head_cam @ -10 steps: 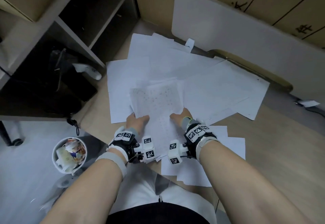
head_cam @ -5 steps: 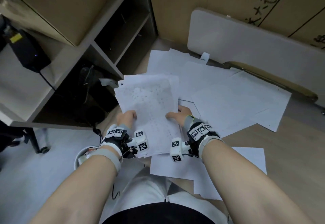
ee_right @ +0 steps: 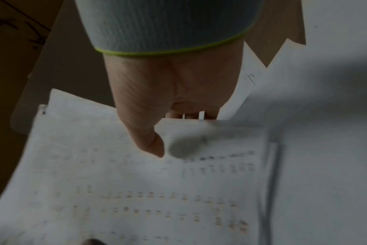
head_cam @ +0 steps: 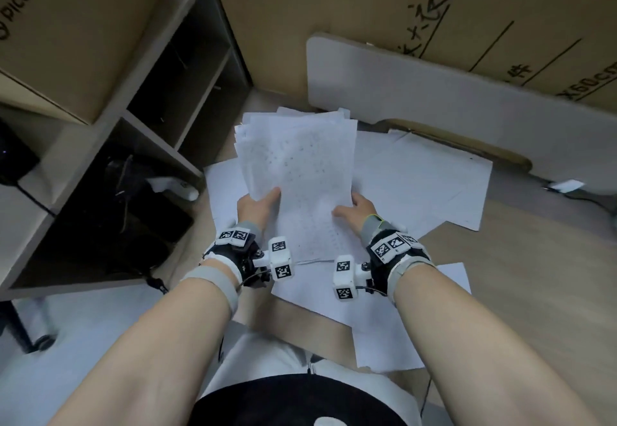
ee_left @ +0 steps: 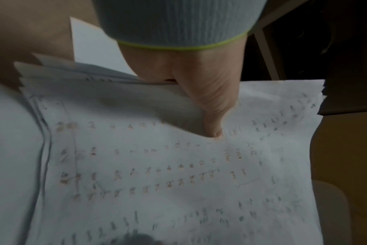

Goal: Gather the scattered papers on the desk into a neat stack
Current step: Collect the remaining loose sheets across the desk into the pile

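A bundle of printed white sheets (head_cam: 300, 171) is held up off the desk, tilted toward the shelf. My left hand (head_cam: 255, 206) grips its left edge, thumb on top (ee_left: 212, 122) and fingers hidden beneath. My right hand (head_cam: 355, 210) grips the right edge the same way, thumb (ee_right: 151, 142) pressed on the top sheet. The sheet edges of the bundle (ee_left: 136, 165) are uneven at the far end. More loose papers (head_cam: 427, 178) lie spread on the wooden desk (head_cam: 534, 275) under and right of the bundle, and others (head_cam: 377, 322) lie near my body.
An open shelf unit (head_cam: 143, 145) with dark compartments stands at the left, a cardboard box (head_cam: 66, 24) on top. A white board (head_cam: 434, 98) leans against large cardboard boxes (head_cam: 400, 8) at the back. A cable and white plug (head_cam: 566, 185) lie at the far right.
Both hands have raised the bundle off the desk and carried it up and away from the body; the sheets beneath it stay spread out.
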Available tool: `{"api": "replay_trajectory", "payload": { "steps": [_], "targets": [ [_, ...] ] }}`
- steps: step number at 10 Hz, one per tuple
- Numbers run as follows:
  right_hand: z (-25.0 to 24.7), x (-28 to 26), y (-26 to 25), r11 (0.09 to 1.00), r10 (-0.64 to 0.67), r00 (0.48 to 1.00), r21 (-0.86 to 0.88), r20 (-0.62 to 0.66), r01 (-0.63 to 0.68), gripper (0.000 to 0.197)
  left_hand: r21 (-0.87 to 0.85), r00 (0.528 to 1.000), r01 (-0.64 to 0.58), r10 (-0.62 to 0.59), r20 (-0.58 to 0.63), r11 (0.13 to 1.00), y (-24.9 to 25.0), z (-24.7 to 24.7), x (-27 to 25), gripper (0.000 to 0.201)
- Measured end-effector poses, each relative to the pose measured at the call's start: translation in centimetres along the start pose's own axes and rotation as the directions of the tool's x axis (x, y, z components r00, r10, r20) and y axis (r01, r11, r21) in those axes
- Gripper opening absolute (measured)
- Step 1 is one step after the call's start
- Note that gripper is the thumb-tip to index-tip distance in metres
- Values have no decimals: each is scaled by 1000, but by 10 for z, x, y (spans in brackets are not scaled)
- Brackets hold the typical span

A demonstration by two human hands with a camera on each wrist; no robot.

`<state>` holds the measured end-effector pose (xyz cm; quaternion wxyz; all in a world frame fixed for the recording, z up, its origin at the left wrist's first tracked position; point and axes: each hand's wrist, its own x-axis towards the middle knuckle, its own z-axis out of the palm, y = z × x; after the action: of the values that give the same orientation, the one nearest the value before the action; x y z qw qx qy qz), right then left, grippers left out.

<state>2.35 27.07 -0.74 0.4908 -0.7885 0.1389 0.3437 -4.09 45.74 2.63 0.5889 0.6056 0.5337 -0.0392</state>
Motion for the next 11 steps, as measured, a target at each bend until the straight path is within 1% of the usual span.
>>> {"api": "replay_trajectory", "payload": {
  "steps": [1, 2, 3, 4, 5, 6, 7, 8, 9, 10, 11],
  "targets": [
    [-15, -3, 3, 987, 73, 997, -142, -2, -73, 51, -33, 998, -59, 58, -19, 998, 25, 12, -4, 42],
    [-24, -10, 16, 895, 216, 970, -419, 111, -152, 63, -30, 996, -90, 89, -28, 996, 31, 14, 4, 46],
    [-28, -10, 30, 820, 249, 960, -556, 130, -137, 59, 1, 996, -84, 84, -39, 996, 26, 14, 10, 49],
    [-36, 5, 58, 925, 153, 987, -359, 55, -123, 38, 62, 991, -72, 78, -107, 995, 14, 13, 18, 47],
    [-61, 17, 106, 961, -266, 909, 159, 321, 225, 20, 159, 981, -57, 85, -176, 986, 5, 4, 26, 36],
    [-65, 21, 74, 985, -46, 997, -171, -55, 36, 20, 352, 980, -18, 86, -178, 936, -11, -5, 35, 21],
    [-72, 20, 31, 961, 149, 893, -152, -425, -233, 35, 391, 980, 48, 31, -195, 919, -22, -8, 38, 26],
    [-66, -7, -9, 994, 95, 848, -1, -521, -112, 42, 427, 984, 100, -25, -179, 899, -25, -6, 39, 36],
    [-65, 8, -11, 986, 161, 824, 121, -543, -113, 33, 548, 994, 98, -59, -87, 831, -26, -7, 43, 11],
    [-61, 5, -15, 987, 160, 801, 103, -576, -124, 30, 587, 992, 118, -71, -103, 801, -21, -10, 42, 4],
    [-58, 3, -13, 989, 150, 782, 105, -605, -108, 29, 589, 996, 83, -85, -25, 804, -24, -9, 50, 25]
  ]
}}
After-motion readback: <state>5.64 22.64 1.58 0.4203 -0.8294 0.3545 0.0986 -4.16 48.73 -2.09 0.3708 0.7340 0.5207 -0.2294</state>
